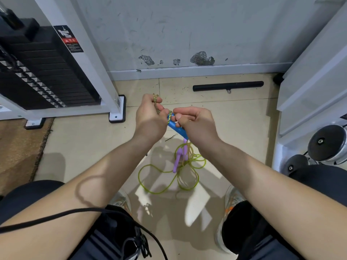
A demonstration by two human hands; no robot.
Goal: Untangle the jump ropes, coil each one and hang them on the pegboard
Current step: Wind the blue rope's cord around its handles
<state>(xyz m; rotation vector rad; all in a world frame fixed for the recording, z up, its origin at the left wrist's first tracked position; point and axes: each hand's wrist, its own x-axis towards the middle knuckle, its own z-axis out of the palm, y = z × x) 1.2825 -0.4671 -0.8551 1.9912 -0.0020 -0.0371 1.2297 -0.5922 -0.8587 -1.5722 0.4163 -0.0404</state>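
**Working the knot at the blue handle**

My left hand (150, 117) grips a bunch of the yellow-green cord (169, 117). My right hand (195, 122) pinches the blue handle (175, 126), where that cord is wound round its upper end. The handle slants, its long axis running from between my fingers down towards my right wrist, lower tip aimed at the floor (84, 147).

The rest of the cord hangs down to slack loops on the tiles, with a purple handle (178, 158) tangled among them. The cord looks light, limp and probably slick, so I'd steer by the stiff handles.
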